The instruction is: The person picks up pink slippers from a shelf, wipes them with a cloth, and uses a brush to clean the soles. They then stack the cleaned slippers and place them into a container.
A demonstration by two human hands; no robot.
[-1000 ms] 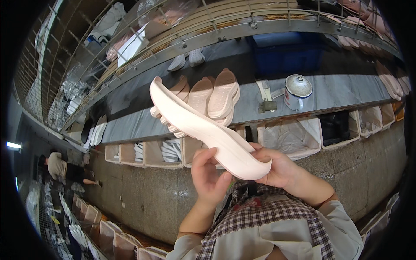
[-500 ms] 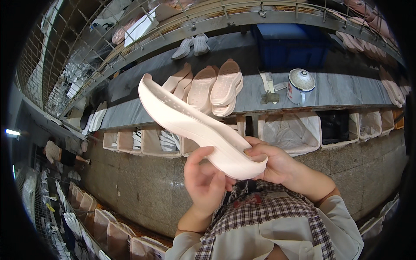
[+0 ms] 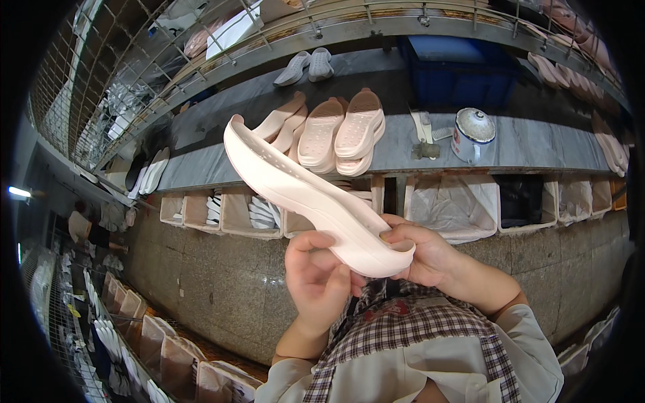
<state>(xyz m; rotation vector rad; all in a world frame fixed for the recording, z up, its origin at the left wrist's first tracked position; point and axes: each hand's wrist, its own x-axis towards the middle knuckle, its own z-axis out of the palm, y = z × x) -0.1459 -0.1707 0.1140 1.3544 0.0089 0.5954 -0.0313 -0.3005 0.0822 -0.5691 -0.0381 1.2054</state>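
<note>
We held pale pink shoe sole (image 3: pixel 302 191), long axis running up-left away from fingers; right hand (image 3: pixel 423 252) pinched heel end, left hand (image 3: pixel 316 279) fingers curled beneath.

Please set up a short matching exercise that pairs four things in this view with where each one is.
Things:
1. pale pink shoe sole
2. metal can
3. stack of pink soles
4. pair of grey shoes

Places:
A. on the upper belt, near the wire rack
B. held in both hands, left hand and right hand
C. on the grey ledge, right of the brush
D. on the grey ledge, behind the held sole

Pairs: 1-B, 2-C, 3-D, 4-A
</note>
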